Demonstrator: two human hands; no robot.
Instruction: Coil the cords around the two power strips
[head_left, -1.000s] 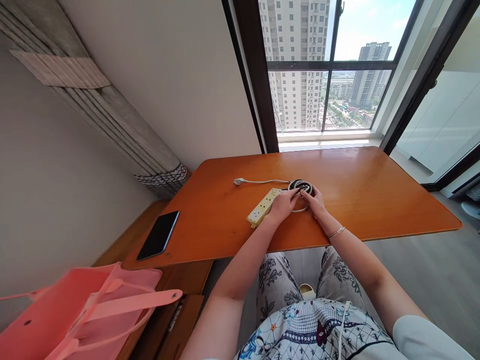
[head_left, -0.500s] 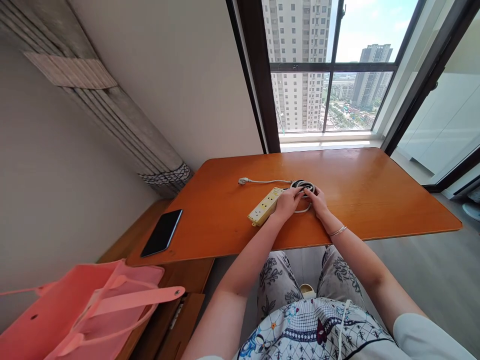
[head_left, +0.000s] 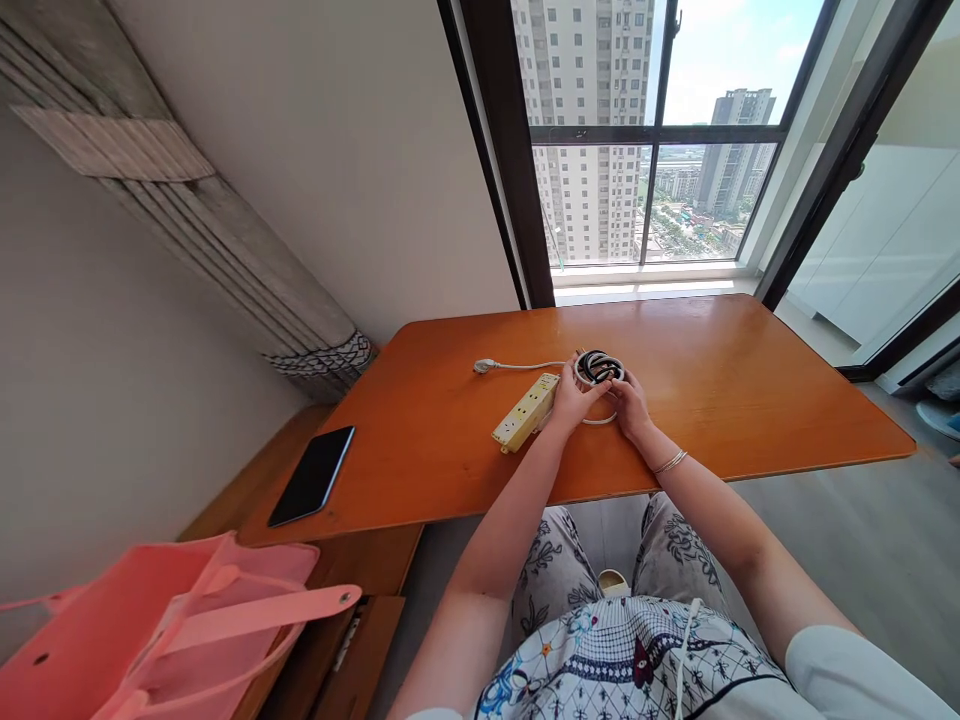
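A coiled cable (head_left: 598, 366), white with black strands inside the loop, is held between both hands above the wooden table. My left hand (head_left: 574, 397) is closed on the coil's left side, and my right hand (head_left: 630, 402) grips its lower right edge. Just left of my left hand, a pale yellow power strip (head_left: 526, 412) lies at a slant on the tabletop. From the coil a white cord runs left to a plug (head_left: 484, 367) lying on the table. A short loop of white cord hangs below the coil, between the hands.
The orange-brown table (head_left: 427, 400) holds a dark tablet (head_left: 313, 476) near its left edge. A pink bag (head_left: 150, 620) stands at the lower left on a wooden surface. Behind the table are a window (head_left: 652, 136) and a tied grey curtain (head_left: 247, 255).
My left hand has shifted from the coil's near side to its left side. The coil now shows more openly and faces upward, slightly raised. The view has turned a little.
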